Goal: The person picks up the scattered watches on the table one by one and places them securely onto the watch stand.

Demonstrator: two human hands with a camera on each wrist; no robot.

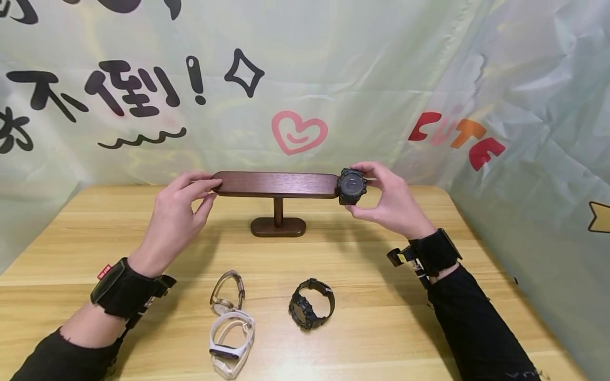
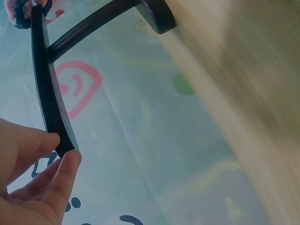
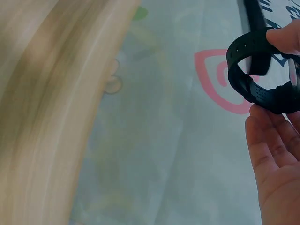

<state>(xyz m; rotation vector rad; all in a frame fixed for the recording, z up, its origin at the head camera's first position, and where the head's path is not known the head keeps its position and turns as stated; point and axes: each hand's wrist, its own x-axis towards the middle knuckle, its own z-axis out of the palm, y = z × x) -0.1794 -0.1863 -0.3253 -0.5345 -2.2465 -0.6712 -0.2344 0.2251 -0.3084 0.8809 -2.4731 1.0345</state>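
Observation:
A dark brown wooden watch stand has a long horizontal bar on a post and an oval base. My left hand pinches the bar's left end between thumb and fingers, as the left wrist view also shows. At the other end, my right hand grips a black digital watch by its edges, its face toward the head camera. Its strap forms a closed loop in the right wrist view. The bar's tip shows at the loop's opening; how far it reaches inside I cannot tell.
Nearer on the wooden table lie a second black watch, a slim watch with a brownish strap, and a white fitness band overlapping another pale-strapped item. A printed cloth backdrop hangs behind and to the right.

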